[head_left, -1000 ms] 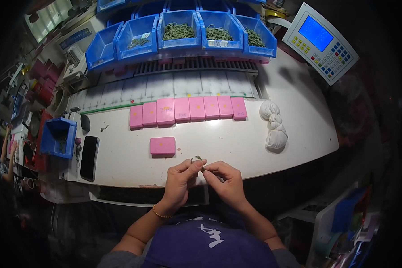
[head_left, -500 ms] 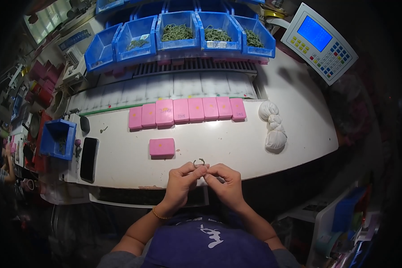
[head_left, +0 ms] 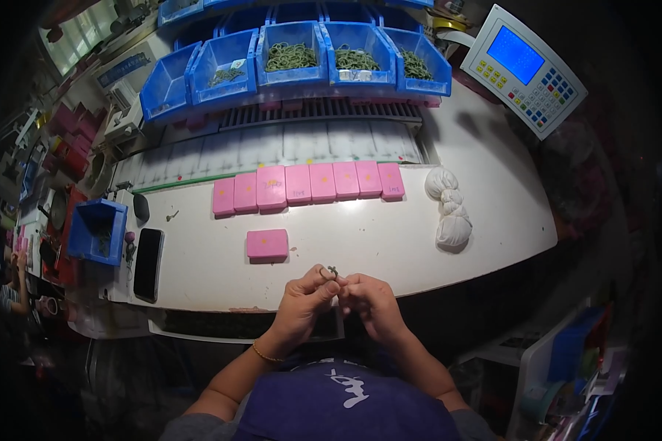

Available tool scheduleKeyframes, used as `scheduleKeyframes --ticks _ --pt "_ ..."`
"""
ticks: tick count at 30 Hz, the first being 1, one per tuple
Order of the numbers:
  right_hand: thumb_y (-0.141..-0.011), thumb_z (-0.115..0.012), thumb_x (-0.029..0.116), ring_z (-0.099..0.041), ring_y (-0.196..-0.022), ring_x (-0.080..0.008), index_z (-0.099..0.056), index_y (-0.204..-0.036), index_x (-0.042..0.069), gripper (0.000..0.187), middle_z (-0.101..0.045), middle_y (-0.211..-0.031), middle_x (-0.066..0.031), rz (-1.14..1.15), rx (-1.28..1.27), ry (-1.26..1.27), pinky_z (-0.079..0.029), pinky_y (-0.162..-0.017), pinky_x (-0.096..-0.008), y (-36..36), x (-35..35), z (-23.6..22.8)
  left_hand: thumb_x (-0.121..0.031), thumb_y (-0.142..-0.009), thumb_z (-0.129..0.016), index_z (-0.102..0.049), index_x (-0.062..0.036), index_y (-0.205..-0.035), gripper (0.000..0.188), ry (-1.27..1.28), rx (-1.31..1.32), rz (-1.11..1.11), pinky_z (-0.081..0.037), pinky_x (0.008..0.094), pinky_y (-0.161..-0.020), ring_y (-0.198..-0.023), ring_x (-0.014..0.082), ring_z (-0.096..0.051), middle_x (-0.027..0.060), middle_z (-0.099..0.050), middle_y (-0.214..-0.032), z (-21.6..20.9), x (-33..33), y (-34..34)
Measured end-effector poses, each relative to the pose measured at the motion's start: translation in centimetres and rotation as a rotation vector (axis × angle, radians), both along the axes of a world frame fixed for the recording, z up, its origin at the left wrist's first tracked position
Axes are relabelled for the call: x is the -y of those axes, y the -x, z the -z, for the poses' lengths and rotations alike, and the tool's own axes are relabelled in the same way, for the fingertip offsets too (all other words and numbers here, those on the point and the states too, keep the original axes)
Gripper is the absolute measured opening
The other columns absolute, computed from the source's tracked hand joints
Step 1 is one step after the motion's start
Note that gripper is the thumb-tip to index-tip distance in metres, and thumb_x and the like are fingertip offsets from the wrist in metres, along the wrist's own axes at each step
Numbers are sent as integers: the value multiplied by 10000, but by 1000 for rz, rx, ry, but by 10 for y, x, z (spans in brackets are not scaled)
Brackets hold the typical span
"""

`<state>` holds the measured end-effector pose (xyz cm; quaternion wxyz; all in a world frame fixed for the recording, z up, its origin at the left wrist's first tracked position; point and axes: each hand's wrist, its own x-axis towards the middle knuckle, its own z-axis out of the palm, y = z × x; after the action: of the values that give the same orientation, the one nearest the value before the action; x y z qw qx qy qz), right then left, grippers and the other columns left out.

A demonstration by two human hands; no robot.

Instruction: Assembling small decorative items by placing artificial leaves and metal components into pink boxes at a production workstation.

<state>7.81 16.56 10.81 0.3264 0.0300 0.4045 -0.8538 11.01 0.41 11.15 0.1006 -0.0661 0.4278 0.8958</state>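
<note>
Just above the table's front edge, my two hands meet at the fingertips. A small dark green ring (head_left: 333, 271) sticks up between them; it looks like a wax ring. My left hand (head_left: 301, 303) pinches it between thumb and forefinger. My right hand (head_left: 375, 303) has its fingers curled in against the ring's side, and its exact hold is hidden. Ahead and a little left of my hands lies a single pink block (head_left: 267, 244), like a rubber mould. Behind it stands a row of several more pink blocks (head_left: 299, 184).
Blue bins (head_left: 290, 72) with green rings line the back. A keypad unit with a blue screen (head_left: 517, 57) stands back right, a knotted white cloth bundle (head_left: 451, 213) below it. Left are a phone (head_left: 148, 263), a black mouse (head_left: 140, 207) and another blue bin (head_left: 95, 230).
The ring has turned between my fingertips, from showing its round opening to a narrower view. My right fingers have curled in more. The blocks have stayed put.
</note>
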Motion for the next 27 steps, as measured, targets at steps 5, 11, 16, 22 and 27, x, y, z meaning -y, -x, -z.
scheduleKeyframes --ticks 5,11,16,22,27 --pt "-971 -618 239 -619 -628 -115 -708 -1077 22 258 -671 -742 -24 -231 -437 -526 -485 -588 -275 -29 -2 11 -250 -953 -659 -681 11 -1000 266 -81 -25 8 -349 214 -568 -595 44 -387 -49 -486 -733 15 23 4" --pt "-913 -688 249 -674 -639 -208 -734 -984 56 211 -677 -738 -139 -283 -877 -867 -510 -616 -313 -27 2 14 -333 -1006 -574 -654 -26 -923 328 131 -32 97 -274 193 -526 -561 25 -344 -80 -423 -642 14 30 -2" --pt "-955 -650 199 -633 -750 -119 -714 -1082 35 217 -709 -871 -46 -39 -594 -720 -503 -684 -271 10 -12 -13 -298 -1027 -550 -656 -32 -919 306 323 -112 137 -257 189 -533 -579 11 -331 -84 -418 -642 -3 30 -2" --pt "-986 -610 179 -594 -1000 -102 -630 -1243 27 299 -659 -1107 -66 -146 -630 -409 -483 -861 -272 24 2 -12 -227 -1019 -569 -671 -27 -921 245 396 -135 148 -309 196 -569 -625 20 -374 -65 -474 -699 -5 28 -2" --pt "-1015 -564 172 -600 -1012 -114 -599 -1268 2 306 -655 -1102 -54 -168 -501 -209 -481 -905 -273 22 5 -6 -141 -977 -617 -693 10 -927 176 547 -225 35 -450 254 -698 -765 100 -557 33 -626 -833 -4 27 -2"
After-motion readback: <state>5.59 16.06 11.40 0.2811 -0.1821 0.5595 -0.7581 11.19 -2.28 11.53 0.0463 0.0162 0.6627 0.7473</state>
